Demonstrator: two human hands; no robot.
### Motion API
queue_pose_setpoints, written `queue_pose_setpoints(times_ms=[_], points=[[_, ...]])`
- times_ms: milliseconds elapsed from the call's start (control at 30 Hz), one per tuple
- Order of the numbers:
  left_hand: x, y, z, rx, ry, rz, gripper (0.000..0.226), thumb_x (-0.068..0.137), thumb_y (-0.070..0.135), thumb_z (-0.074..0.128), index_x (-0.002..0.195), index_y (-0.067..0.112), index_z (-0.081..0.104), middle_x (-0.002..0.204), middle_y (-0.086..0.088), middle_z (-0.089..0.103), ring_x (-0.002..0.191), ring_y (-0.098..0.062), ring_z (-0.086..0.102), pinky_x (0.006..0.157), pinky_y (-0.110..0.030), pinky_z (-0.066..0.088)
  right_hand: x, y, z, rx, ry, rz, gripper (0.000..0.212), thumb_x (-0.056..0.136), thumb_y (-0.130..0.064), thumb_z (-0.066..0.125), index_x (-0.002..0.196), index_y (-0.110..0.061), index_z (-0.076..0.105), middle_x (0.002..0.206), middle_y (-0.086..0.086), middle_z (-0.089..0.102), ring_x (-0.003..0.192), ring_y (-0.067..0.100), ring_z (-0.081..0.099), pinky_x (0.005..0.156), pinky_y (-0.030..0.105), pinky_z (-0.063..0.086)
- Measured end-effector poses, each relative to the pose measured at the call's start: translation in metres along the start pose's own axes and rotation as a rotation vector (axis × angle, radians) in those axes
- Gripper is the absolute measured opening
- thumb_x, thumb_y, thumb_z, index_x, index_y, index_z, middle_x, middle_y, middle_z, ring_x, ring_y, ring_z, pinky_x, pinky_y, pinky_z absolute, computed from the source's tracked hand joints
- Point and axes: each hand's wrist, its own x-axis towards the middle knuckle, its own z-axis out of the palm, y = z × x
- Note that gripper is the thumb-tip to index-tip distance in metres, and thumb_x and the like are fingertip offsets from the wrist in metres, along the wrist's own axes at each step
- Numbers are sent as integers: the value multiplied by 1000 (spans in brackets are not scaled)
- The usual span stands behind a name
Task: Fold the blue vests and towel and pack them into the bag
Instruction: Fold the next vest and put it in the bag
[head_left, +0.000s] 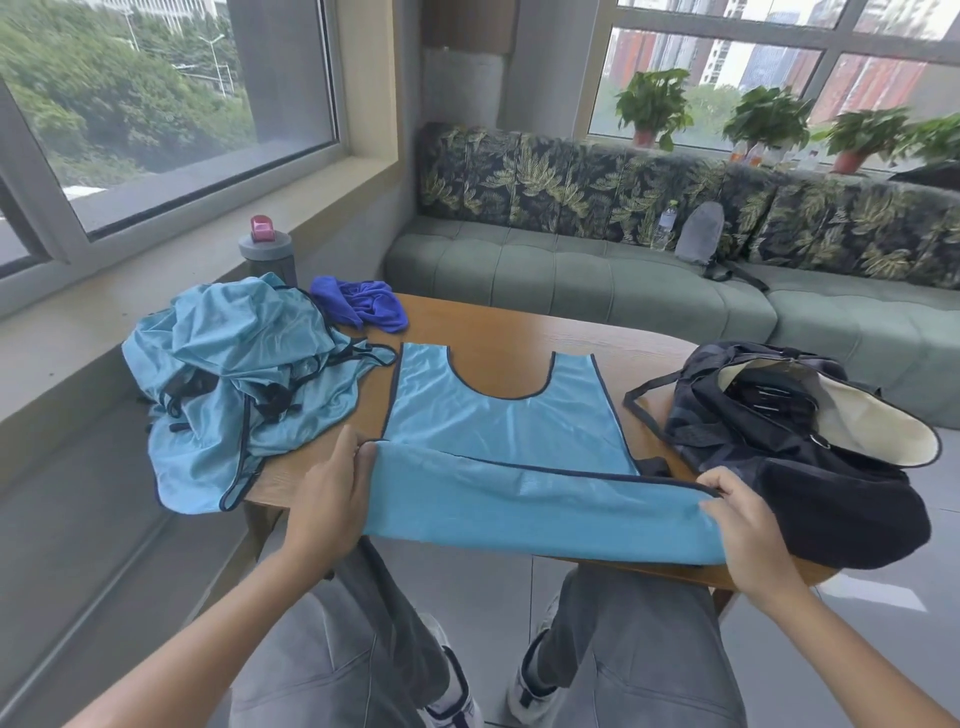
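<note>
A light blue vest (498, 431) with dark trim lies flat on the wooden table (498, 332), neck opening facing away from me. Its near hem is lifted and rolled over. My left hand (332, 493) pinches the hem's left corner and my right hand (748, 525) pinches the right corner. A crumpled pile of more light blue vests (244, 374) sits at the table's left end. The dark blue towel (363, 304) lies bunched at the far left. The dark bag (795, 441) stands open at the right end.
A grey bottle with a pink lid (267, 249) stands behind the vest pile near the window sill. A green sofa (623, 280) runs behind the table, holding a grey pouch and a water bottle. My knees are under the table's near edge.
</note>
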Motion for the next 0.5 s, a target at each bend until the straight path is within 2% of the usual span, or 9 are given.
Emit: queue_pose_setpoints(times_ms=[67, 167, 300, 400, 500], points=[[-4, 2, -9, 15, -40, 31, 27, 106, 48, 27, 93, 28, 40, 65, 2, 55, 61, -28, 57, 55, -43, 39, -4, -10, -4, 5, -26, -26, 6, 92, -10, 50, 88, -7, 53, 72, 5, 54, 66, 22, 49, 59, 26, 35], [-4, 1, -23, 36, -106, 56, 23, 104, 52, 29, 92, 34, 36, 68, 6, 56, 64, -27, 57, 56, -41, 36, -7, -22, -12, -37, -113, -35, 16, 96, 6, 47, 89, -8, 54, 70, 3, 54, 65, 17, 49, 59, 28, 35], [9, 3, -31, 88, -139, 41, 33, 100, 53, 36, 96, 21, 42, 67, 3, 54, 61, -19, 51, 54, -37, 31, -1, -36, -16, -89, -150, -47, 17, 100, -7, 53, 93, -16, 66, 81, -1, 67, 78, 19, 61, 70, 30, 44], [22, 4, -32, 105, -166, -8, 25, 104, 44, 41, 99, 20, 41, 73, -4, 60, 69, -32, 57, 63, -45, 43, 8, -39, -14, -149, -105, -56, 19, 102, -21, 57, 86, -17, 65, 73, -1, 62, 72, 19, 55, 69, 37, 41], [37, 4, -31, 122, -157, -27, 23, 106, 40, 42, 101, 18, 39, 72, -3, 59, 74, -38, 61, 64, -46, 44, 19, -43, -12, -141, -35, -77, 22, 103, -23, 55, 82, -19, 61, 69, -5, 57, 67, 12, 49, 65, 27, 37]])
